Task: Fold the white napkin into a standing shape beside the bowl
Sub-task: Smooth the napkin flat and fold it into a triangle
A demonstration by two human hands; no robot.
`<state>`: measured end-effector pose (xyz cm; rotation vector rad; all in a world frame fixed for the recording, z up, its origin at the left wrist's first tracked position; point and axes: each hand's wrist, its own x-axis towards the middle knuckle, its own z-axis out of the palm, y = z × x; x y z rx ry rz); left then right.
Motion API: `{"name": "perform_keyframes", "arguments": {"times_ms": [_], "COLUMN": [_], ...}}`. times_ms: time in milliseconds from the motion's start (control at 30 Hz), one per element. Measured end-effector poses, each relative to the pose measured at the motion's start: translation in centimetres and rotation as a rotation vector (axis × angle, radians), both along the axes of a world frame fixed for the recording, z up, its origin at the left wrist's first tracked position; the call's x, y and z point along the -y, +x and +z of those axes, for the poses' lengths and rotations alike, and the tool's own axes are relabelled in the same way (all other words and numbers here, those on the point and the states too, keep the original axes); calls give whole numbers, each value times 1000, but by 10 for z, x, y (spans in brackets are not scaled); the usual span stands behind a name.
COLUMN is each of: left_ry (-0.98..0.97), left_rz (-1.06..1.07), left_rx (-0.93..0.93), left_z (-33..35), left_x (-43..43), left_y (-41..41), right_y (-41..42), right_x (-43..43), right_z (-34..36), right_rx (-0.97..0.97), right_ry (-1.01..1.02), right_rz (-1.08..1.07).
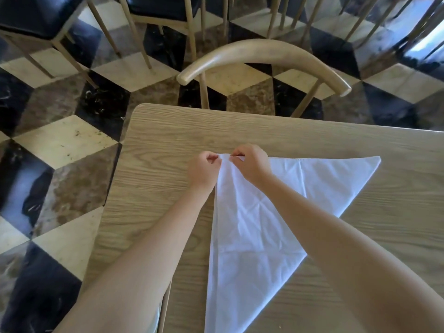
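The white napkin (254, 227) lies flat on the wooden table (168, 150), folded into a triangle with one point far right and one near the front edge. My left hand (204, 170) pinches the far corner of the napkin from the left. My right hand (251, 162) pinches the same corner from the right, fingers nearly touching the left hand. My right forearm crosses over the cloth and hides part of it. No bowl is in view.
A curved wooden chair back (262, 55) stands just beyond the table's far edge. More chairs (158, 10) stand further back on a black, cream and brown tiled floor (72, 140). The table's left edge runs close to my left forearm.
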<state>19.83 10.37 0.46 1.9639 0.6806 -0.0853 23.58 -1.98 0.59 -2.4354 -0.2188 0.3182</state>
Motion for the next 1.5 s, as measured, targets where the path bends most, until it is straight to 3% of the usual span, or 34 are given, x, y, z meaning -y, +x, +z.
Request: {"name": "perform_keyframes", "arguments": {"times_ms": [267,467,600,967,1500], "left_ry": [207,183,96,182,328], "left_rz": [-63,-102,-75,39,148], "left_rx": [87,81,-56,-216,-129], "left_z": [-5,0,5,17,22], "left_x": [3,8,24,46,62], "left_y": [4,-9,-61,-283,-351], "right_y": [0,-4,-6,-11,-7], "right_x": [-4,-8,-10,-12,-17], "right_z": [-9,-17,-24,-33,-35], "right_rx": [88,185,224,342,397], "right_ry": [-24,-64,-80,-174,-282], "right_rz": [-60,-119,-122,-112,-98]}}
